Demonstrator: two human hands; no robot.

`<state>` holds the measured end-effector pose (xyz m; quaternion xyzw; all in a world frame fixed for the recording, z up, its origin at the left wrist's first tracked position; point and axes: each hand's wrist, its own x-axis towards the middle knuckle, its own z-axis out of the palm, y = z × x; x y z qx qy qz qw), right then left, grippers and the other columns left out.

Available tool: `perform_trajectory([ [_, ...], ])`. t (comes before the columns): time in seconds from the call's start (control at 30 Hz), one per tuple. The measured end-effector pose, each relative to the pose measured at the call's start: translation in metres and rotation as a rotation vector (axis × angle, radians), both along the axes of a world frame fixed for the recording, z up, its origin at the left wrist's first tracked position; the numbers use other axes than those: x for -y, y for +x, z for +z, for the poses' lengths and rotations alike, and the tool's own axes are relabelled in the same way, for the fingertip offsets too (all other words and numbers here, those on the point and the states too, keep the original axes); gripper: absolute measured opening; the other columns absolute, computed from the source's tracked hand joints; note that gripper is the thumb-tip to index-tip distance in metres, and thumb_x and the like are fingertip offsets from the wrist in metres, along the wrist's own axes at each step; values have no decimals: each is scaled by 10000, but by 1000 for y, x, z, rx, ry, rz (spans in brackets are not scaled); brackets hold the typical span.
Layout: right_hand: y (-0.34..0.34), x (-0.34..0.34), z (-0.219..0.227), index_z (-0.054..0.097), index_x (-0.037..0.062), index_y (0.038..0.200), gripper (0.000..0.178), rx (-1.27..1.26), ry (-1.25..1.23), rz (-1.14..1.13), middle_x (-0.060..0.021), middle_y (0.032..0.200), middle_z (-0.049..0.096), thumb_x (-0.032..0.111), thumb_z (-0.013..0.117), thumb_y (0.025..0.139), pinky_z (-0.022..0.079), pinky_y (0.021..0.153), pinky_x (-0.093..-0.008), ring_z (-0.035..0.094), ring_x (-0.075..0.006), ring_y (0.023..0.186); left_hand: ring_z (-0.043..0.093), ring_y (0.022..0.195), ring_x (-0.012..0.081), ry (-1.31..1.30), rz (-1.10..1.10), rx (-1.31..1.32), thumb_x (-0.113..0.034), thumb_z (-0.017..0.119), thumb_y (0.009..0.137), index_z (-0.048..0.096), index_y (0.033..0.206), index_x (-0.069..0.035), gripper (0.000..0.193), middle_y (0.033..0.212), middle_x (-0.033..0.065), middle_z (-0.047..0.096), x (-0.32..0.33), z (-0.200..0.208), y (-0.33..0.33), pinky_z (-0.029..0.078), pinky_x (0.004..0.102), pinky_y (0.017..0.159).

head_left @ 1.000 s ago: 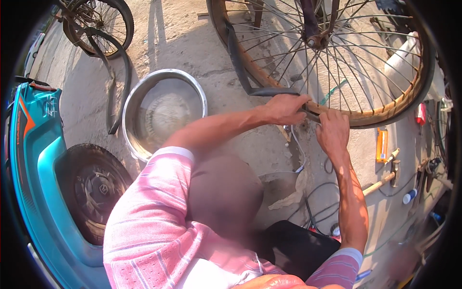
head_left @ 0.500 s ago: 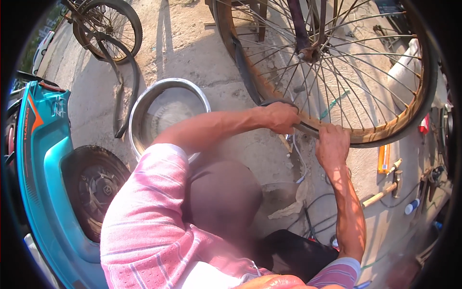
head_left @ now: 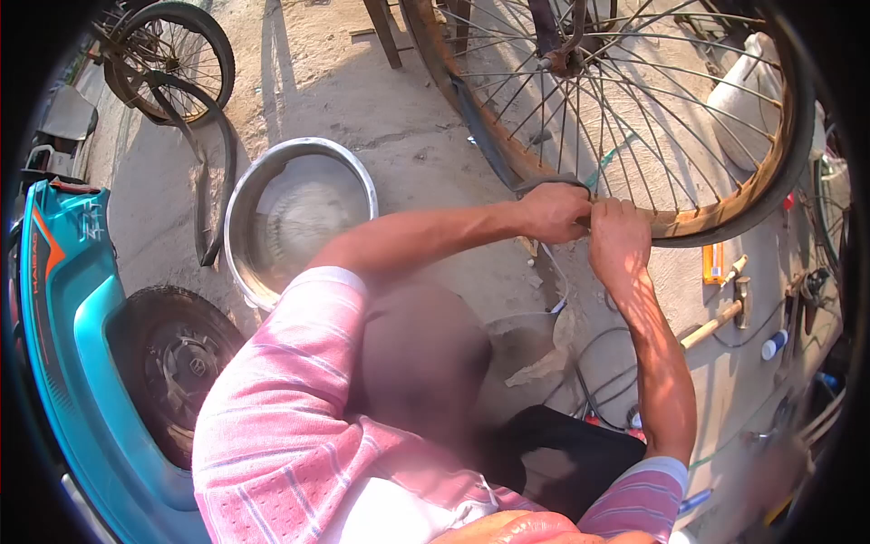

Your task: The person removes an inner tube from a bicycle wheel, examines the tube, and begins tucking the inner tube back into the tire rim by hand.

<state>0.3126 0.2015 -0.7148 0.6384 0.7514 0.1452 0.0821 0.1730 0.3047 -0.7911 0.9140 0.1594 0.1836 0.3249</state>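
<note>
A spoked bicycle wheel with a rusty rim fills the upper right, and a dark tyre runs round it. At the wheel's lower left, a loose strip of dark rubber bulges away from the rim. My left hand is closed round the tyre at the wheel's near edge, its fingertips pointing right. Right beside it, my right hand curls over the tyre and rim from the near side, knuckles up. The part under both hands is hidden.
A metal basin of water stands left of my left forearm. Beyond it lies a long rubber tube near another wheel. A turquoise vehicle body borders the left. A hammer and an orange box lie at right.
My left hand has slid right along the wheel's edge, closing the gap to my right hand. The view has shifted a little, and the wheel sits slightly higher in it.
</note>
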Motion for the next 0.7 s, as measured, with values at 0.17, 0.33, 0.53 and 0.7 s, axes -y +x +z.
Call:
perform_trajectory([
  [0.17, 16, 7, 12, 694, 86, 933, 117, -41, -29, 60, -90, 950, 677, 109, 693, 819, 503, 820, -395, 650, -268, 958, 667, 1086, 399, -339, 33, 170, -181, 734, 866, 668, 1287, -81, 438, 1127, 179, 712, 3, 7, -19, 531, 499, 918],
  [0.33, 12, 6, 13, 711, 60, 912, 109, -154, 29, 123, -103, 926, 699, 85, 689, 808, 531, 816, -408, 670, -273, 940, 662, 1059, 397, -29, 97, 164, -162, 756, 865, 636, 1347, -82, 504, 1092, 167, 704, -9, -12, -53, 517, 485, 927],
  [0.53, 13, 6, 18, 727, 60, 894, 97, -119, -7, 79, -99, 929, 716, 79, 686, 808, 542, 819, -402, 684, -267, 957, 620, 1069, 360, 81, 100, 42, -209, 755, 856, 712, 1200, -103, 363, 1049, 132, 654, -6, -7, -45, 474, 475, 928],
  [0.7, 7, 2, 11, 726, 46, 960, 180, -124, -45, 34, -106, 948, 700, 55, 690, 784, 533, 854, -424, 673, -293, 970, 633, 1125, 332, 210, -93, -261, -282, 729, 849, 736, 1025, -102, 252, 1094, 112, 677, -26, 2, -27, 453, 490, 962],
])
